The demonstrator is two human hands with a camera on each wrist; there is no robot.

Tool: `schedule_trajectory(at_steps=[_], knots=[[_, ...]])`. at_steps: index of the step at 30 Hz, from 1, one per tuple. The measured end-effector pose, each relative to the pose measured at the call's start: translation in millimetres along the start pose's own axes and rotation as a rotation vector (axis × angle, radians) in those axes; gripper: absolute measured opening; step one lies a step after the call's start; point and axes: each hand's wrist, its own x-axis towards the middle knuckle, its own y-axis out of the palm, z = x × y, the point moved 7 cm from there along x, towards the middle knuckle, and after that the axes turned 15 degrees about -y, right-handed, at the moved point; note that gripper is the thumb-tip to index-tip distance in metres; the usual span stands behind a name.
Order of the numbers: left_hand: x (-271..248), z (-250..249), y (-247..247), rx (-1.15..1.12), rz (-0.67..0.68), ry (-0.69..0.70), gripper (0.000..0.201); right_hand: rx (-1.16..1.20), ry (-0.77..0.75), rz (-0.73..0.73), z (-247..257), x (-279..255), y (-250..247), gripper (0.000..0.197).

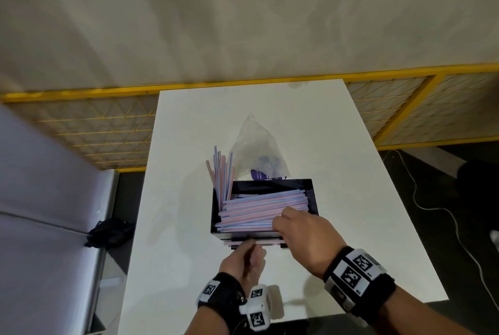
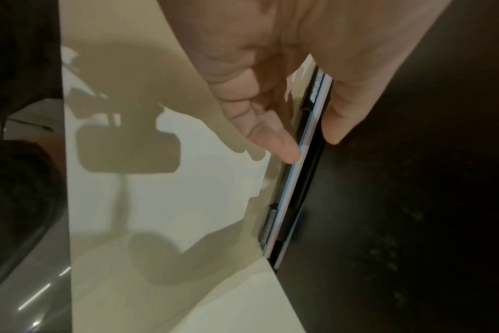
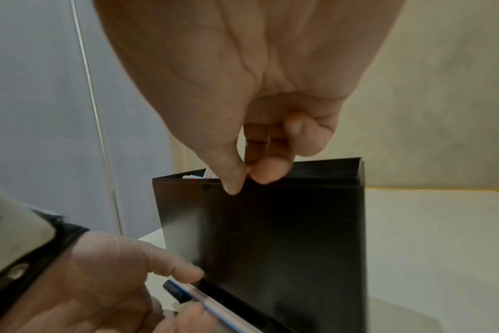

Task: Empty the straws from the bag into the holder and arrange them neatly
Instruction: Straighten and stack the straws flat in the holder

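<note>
A black holder (image 1: 313, 197) stands mid-table, filled with pink and blue straws (image 1: 259, 205) lying across it. Several more straws (image 1: 221, 172) stick up at its back left corner. The clear bag (image 1: 256, 145) lies just behind it. My right hand (image 1: 280, 222) is over the front wall; in the right wrist view its thumb and forefinger (image 3: 245, 178) pinch the top rim of the holder (image 3: 285, 236). My left hand (image 1: 249, 253) is at the bottom front slot. There its fingertips (image 2: 293, 155) and thumb pinch a straw (image 2: 288, 193) lying in the slot.
The white table (image 1: 183, 240) has bare surface left and right of the holder. A yellow mesh fence (image 1: 108, 124) runs behind it. A grey unit (image 1: 40, 199) stands to the left, a black bundle (image 1: 110, 232) lies on the floor, and a white cable (image 1: 442, 207) trails on the right.
</note>
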Motion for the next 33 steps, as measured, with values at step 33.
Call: schedule_trajectory(at_steps=[33], knots=[[-163,-100,66,0.800,-0.411,0.831,0.006,0.080,0.000,-0.059,-22,15,-49,0.025]])
